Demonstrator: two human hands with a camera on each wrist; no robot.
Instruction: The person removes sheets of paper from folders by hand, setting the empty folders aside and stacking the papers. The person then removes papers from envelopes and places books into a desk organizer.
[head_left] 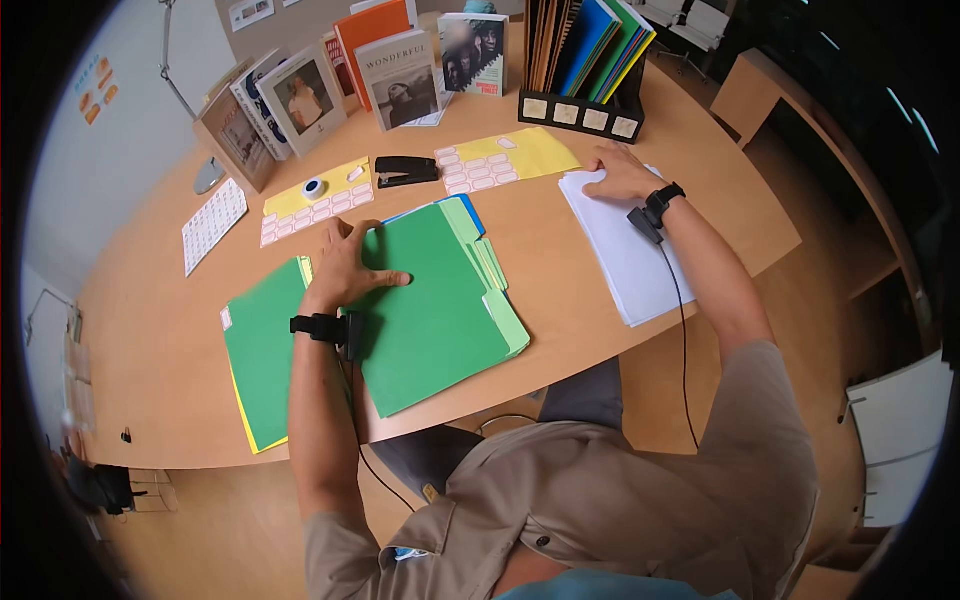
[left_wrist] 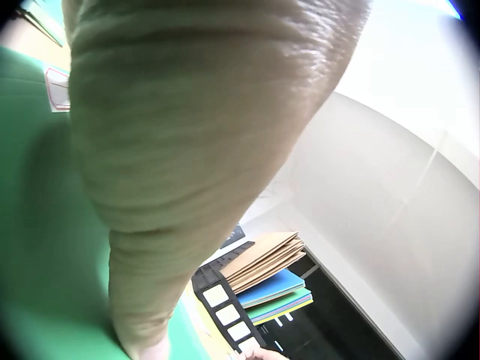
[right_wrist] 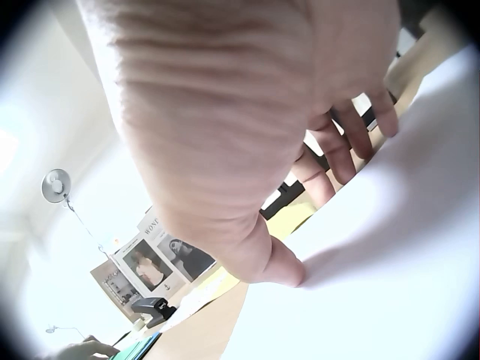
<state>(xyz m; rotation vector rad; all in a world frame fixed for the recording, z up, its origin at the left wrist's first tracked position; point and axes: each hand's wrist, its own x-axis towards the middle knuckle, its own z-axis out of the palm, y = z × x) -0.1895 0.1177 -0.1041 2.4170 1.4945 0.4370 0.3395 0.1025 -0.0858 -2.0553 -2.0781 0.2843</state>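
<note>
My left hand (head_left: pixel 347 268) rests on a stack of green folders (head_left: pixel 440 310), its thumb stretched across the top one and its fingers near the far left edge. Lighter green and blue tabs stick out along the stack's right side. Left of it lies another green folder (head_left: pixel 262 365) with yellow beneath and a small white label. On the right, my right hand (head_left: pixel 622 175) touches the far end of a stack of white paper (head_left: pixel 630 255). The right wrist view shows its thumb (right_wrist: pixel 281 262) on the top sheet and the fingers spread at the paper's edge.
Beyond the hands lie a black stapler (head_left: pixel 407 171), yellow sheets with label stickers (head_left: pixel 480 170), a small white roll (head_left: pixel 313 188) and a calendar sheet (head_left: pixel 214 222). Books (head_left: pixel 400 85) stand at the back, beside a black file holder (head_left: pixel 580 115) full of folders.
</note>
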